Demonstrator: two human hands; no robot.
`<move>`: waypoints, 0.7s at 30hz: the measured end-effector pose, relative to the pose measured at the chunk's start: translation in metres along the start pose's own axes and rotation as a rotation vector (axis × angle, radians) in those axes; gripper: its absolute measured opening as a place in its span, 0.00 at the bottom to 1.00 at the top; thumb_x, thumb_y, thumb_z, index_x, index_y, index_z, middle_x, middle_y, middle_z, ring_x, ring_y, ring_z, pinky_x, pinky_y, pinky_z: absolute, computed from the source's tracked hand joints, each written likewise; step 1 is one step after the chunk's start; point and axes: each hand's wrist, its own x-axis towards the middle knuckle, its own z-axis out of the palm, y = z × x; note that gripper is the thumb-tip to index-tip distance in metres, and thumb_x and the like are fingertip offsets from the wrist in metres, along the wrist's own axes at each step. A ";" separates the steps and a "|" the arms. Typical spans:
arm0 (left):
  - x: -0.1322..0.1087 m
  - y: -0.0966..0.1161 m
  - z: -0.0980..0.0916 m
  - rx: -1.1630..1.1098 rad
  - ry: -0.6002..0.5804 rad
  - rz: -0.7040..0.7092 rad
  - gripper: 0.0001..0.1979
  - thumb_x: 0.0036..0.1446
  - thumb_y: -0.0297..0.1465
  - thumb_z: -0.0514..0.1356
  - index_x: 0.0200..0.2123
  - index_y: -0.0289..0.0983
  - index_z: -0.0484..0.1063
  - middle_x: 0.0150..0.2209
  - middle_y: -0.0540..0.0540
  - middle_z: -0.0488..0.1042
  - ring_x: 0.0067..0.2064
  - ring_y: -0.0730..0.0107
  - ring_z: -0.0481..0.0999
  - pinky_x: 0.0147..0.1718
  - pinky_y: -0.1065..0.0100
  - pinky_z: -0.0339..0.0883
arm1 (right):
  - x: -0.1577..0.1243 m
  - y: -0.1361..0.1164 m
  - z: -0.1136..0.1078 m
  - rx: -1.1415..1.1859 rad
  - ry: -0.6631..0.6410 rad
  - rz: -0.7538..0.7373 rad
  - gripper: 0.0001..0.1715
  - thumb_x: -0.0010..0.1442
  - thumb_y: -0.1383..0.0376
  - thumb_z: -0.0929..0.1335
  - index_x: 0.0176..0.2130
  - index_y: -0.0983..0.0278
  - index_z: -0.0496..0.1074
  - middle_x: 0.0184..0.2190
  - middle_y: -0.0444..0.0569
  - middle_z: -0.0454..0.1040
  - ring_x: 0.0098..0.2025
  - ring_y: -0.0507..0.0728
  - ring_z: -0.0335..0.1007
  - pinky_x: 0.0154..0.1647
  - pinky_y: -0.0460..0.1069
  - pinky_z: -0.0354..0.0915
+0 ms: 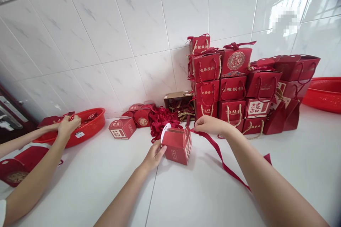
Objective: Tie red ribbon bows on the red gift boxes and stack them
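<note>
A small red gift box [174, 145] with a white panel on one side stands in front of me on the white surface. My left hand [153, 156] grips its left side, the thumb on the front face. At the box's upper right, my right hand [210, 126] pinches a dark red ribbon [220, 154]. One end of the ribbon reaches the box's rounded top flap; the rest trails down to the right and passes under my right forearm. Whether it runs through a hole in the flap I cannot tell.
Behind lie a heap of red ribbons [162, 120] and an open carton [178, 95]. Stacked red gift boxes [234, 88] stand against the tiled wall. Another red box [122, 127] sits left. A co-worker's hands [69, 126] work over a red basket [99, 120]; another basket [325, 94] is far right.
</note>
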 end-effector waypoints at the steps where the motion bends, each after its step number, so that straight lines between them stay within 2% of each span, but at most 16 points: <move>1: 0.000 0.000 0.000 0.002 0.002 -0.004 0.21 0.60 0.43 0.52 0.50 0.39 0.72 0.49 0.42 0.75 0.51 0.57 0.72 0.51 0.61 0.65 | 0.001 0.000 0.000 -0.002 0.002 0.002 0.12 0.46 0.64 0.68 0.17 0.64 0.63 0.16 0.41 0.58 0.20 0.48 0.49 0.21 0.47 0.47; 6: -0.001 0.002 -0.001 0.019 0.005 -0.026 0.20 0.60 0.44 0.51 0.46 0.38 0.73 0.42 0.42 0.77 0.46 0.58 0.74 0.46 0.61 0.68 | 0.000 -0.003 0.002 -0.016 0.016 0.008 0.11 0.47 0.64 0.68 0.18 0.64 0.65 0.17 0.41 0.59 0.20 0.49 0.50 0.22 0.47 0.48; 11: -0.001 0.002 -0.001 0.041 0.012 -0.026 0.18 0.61 0.44 0.51 0.35 0.38 0.74 0.32 0.46 0.75 0.38 0.61 0.74 0.43 0.63 0.68 | -0.002 -0.008 0.006 -0.032 0.037 0.013 0.11 0.47 0.66 0.67 0.17 0.63 0.62 0.17 0.41 0.58 0.20 0.49 0.50 0.21 0.48 0.46; 21: -0.001 -0.001 -0.001 0.063 0.016 -0.006 0.15 0.61 0.41 0.51 0.32 0.39 0.72 0.29 0.47 0.72 0.38 0.62 0.73 0.42 0.63 0.67 | 0.002 -0.009 0.012 -0.025 0.055 -0.011 0.10 0.47 0.67 0.67 0.18 0.64 0.63 0.17 0.41 0.58 0.20 0.48 0.50 0.21 0.47 0.46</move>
